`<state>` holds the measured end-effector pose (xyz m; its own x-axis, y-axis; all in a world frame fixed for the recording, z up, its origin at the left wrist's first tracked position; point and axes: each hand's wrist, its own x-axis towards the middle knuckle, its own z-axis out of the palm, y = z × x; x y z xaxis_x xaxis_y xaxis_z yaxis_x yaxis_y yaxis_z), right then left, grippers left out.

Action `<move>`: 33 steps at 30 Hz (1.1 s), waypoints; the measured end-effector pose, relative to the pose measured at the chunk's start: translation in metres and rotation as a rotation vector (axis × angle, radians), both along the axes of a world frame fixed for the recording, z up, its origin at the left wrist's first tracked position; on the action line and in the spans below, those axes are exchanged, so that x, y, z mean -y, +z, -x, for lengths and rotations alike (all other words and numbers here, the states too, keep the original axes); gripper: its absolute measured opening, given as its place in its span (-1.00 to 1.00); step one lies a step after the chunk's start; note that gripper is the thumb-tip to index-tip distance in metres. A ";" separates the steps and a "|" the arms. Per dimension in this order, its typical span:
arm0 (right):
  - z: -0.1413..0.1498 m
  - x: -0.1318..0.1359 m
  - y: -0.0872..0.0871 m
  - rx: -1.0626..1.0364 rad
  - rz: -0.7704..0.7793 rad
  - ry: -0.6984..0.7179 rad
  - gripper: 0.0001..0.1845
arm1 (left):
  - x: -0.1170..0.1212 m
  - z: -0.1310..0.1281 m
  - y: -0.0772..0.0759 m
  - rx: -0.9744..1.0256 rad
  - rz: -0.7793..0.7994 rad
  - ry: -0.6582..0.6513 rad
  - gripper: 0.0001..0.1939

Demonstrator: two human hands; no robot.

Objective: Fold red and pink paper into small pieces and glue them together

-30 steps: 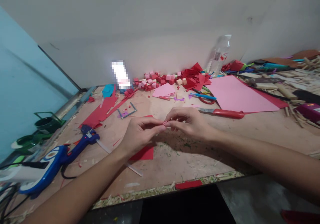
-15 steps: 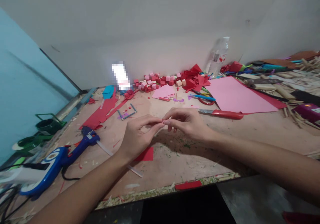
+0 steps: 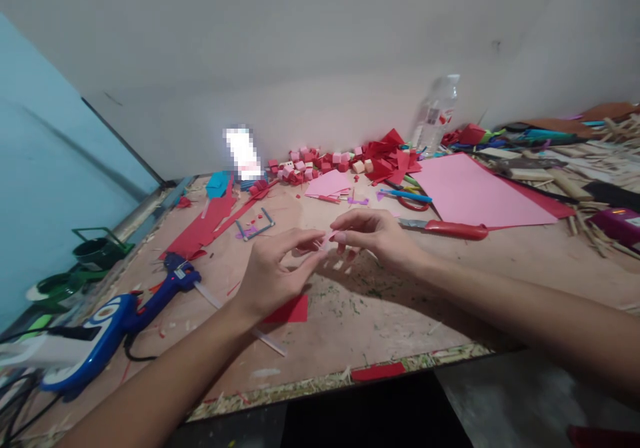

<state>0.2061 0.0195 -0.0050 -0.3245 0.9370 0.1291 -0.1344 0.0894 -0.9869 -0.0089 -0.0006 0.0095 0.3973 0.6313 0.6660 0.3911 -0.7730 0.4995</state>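
Note:
A tiny pink piece, probably paper, sits between the fingertips of both hands above the middle of the table. My left hand pinches it from the left with thumb and forefinger. From the right, my right hand touches it with thumb and fingertips, the other fingers curled below. Its exact shape is too small to make out. Under my left wrist lies a red paper piece, partly hidden. Just right of my right hand is a red-handled knife.
A blue glue gun on its stand is at left. Small pink and red cubes, red scraps, scissors and a plastic bottle line the back. Pink sheets and wood strips lie right. A bright phone leans against the wall.
My right fingertips have lifted slightly and parted a little from my left ones, showing more of the pink piece. Everything on the table stays where it was.

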 end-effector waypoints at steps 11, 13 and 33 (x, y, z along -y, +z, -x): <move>0.005 0.004 0.003 -0.019 -0.005 0.074 -0.65 | 0.001 -0.004 -0.001 0.007 -0.087 -0.040 -0.92; 0.005 0.004 0.003 -0.011 -0.011 0.096 -0.66 | 0.002 -0.004 0.000 0.020 -0.105 -0.014 -0.92; 0.004 0.006 0.006 0.057 -0.083 -0.024 -0.69 | 0.001 0.000 0.004 -0.007 -0.124 -0.060 -0.96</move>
